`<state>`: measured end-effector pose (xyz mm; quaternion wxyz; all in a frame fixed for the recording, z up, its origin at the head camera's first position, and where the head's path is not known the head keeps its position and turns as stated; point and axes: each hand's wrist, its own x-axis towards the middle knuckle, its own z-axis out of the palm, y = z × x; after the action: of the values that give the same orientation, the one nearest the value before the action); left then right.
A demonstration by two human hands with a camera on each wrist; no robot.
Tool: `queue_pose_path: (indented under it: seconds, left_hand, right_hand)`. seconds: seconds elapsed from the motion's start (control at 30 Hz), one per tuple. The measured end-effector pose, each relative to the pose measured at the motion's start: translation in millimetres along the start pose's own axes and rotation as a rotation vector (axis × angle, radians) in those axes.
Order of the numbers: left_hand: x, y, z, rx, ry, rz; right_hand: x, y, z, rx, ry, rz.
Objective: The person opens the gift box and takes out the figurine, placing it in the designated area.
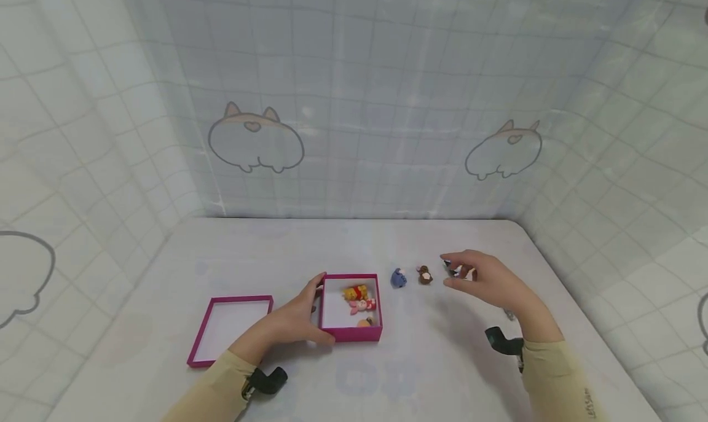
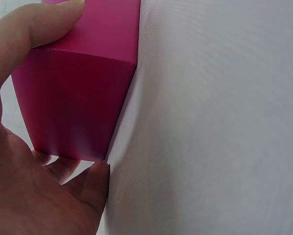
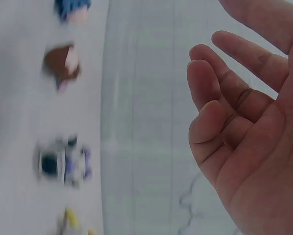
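Note:
My left hand [image 1: 292,319] grips a magenta open-topped box [image 1: 354,335] at its left end, thumb on the near wall, as the left wrist view shows with the box's side [image 2: 78,103]. Inside lie a yellow bear figurine in red [image 1: 355,293], a pink figurine [image 1: 362,306] and a partly hidden orange one [image 1: 365,322]. My right hand [image 1: 492,282] hovers over the table with loosely bent fingers and nothing between them. Below and beside it stand a blue figurine [image 1: 398,278], a brown one [image 1: 424,275] and a white one with a dark visor [image 3: 53,164].
A shallow magenta-rimmed lid [image 1: 201,333] lies inside-up on the table [image 1: 442,379], left of the box. In the right wrist view, a figurine with a yellow part [image 3: 72,220] is cut off by the lower edge. A curtain [image 1: 354,152] with tile lines and cartoon prints rises behind the table.

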<state>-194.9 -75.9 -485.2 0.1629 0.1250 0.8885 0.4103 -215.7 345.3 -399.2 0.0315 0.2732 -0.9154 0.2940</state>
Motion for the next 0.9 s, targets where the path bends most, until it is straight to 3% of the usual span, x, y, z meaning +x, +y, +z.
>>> queue_pose_path:
  seconds: [0.37,0.73,0.9]
  left_hand:
    - [0.3,0.2,0.9,0.002,-0.001,0.005]
    - [-2.0,-0.5,0.1,0.007,0.001,0.010]
    - [-1.1,1.0,-0.1,-0.002,0.001,0.011]
  right_hand:
    - [40.2,-37.3,31.7,0.021,-0.072,-0.069]
    - [63.7,-51.1,62.9,0.043,-0.142,-0.185]
    - [70.7,-59.9,74.1,0.042,-0.186,-0.193]
